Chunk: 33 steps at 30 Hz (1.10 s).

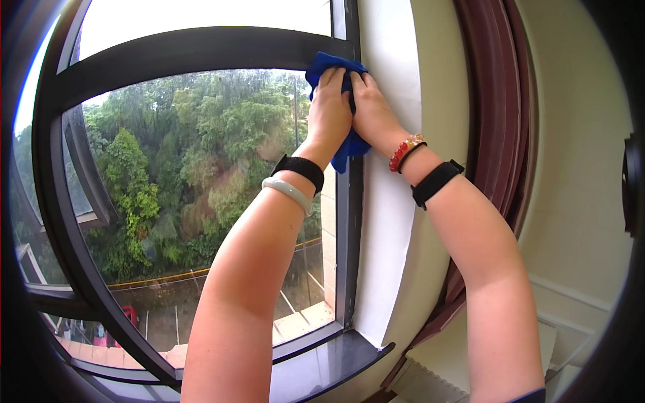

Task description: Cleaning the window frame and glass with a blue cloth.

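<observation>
Hands: the left hand (330,111) and right hand (375,111) lay close together on the cloth (349,149), fingers extended upward; whether either gripped it, I could not tell.
Cloth: blue and rumpled, it sat at the upper centre, against the dark frame (201,52).
Wrists: the left wore a black band (302,170) and pale bangle (289,193); the right, beads (406,149) and a black strap (437,183).
Glass: trees (222,161) showed through, left of centre.
Curtain (500,94): dark red, upper right.

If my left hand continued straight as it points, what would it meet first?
Past the blue cloth it touches, the left hand would probably meet the dark window crossbar first, though depth is unclear.
</observation>
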Tool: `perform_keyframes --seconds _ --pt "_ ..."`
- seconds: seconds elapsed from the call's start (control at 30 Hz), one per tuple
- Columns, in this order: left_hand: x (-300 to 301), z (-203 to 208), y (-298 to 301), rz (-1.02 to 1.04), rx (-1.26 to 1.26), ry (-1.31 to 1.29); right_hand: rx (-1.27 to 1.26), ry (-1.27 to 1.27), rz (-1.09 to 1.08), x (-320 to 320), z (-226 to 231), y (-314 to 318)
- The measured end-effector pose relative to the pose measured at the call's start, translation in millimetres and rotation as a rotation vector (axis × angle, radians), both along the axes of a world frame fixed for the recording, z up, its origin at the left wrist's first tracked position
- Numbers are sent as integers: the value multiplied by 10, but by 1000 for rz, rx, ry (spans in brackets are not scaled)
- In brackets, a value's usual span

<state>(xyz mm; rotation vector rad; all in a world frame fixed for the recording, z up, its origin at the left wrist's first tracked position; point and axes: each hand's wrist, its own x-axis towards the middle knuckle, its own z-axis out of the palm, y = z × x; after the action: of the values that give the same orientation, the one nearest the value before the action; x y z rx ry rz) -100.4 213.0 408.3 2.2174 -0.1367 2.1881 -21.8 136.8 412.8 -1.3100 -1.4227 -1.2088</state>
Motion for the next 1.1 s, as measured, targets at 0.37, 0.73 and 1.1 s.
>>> perform_keyframes --seconds 0.37,0.73,1.1 --pt "70 -721 -28 -122 -136 -43 -59 -82 -64 -21 -702 -30" --pt "-2 -1731 -100 -98 -226 -3 -196 -160 -272 -108 -1728 -92" --pt "-104 -1937 -205 -108 -356 10 -120 -243 -376 -108 -1746 -371"
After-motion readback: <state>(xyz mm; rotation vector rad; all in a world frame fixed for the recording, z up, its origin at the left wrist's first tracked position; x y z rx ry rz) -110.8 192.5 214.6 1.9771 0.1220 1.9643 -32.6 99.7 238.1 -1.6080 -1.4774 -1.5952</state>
